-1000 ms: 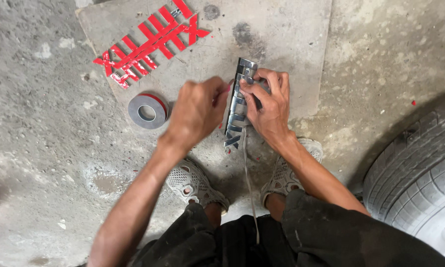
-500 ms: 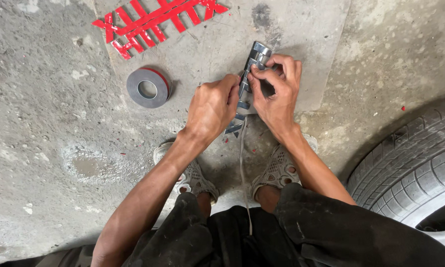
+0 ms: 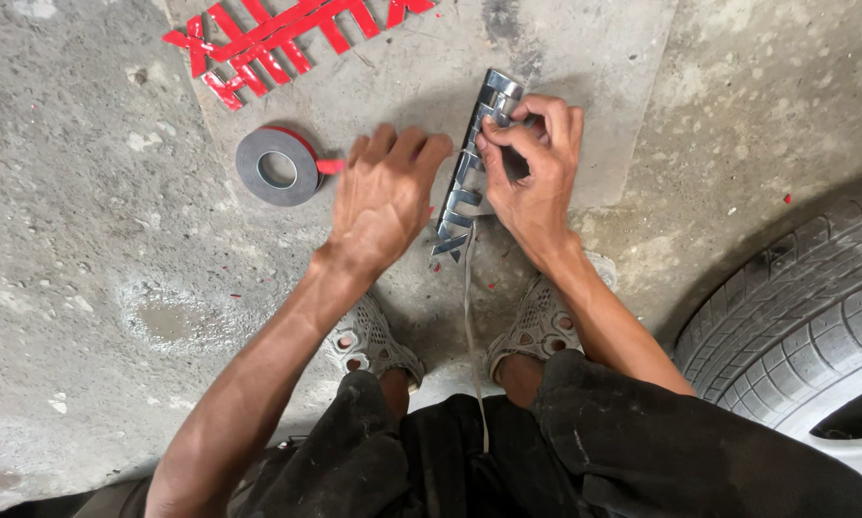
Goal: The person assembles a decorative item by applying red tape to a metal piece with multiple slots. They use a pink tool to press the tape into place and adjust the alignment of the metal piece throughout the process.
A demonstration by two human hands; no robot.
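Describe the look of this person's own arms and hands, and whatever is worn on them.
Both arms are bare from the elbow down, lean and sinewy, with no sleeves showing. The left hand and right hand wear no gloves, and no rings, watch or wristband can be seen. Lower in the view are dark, dusty trousers and pale, perforated clog-like shoes.

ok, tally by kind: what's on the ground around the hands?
Chrome letter emblem, held by right hand: 1
Tape roll, near left hand: 1
Red strip cluster: 1
Tyre: 1
Total: 4
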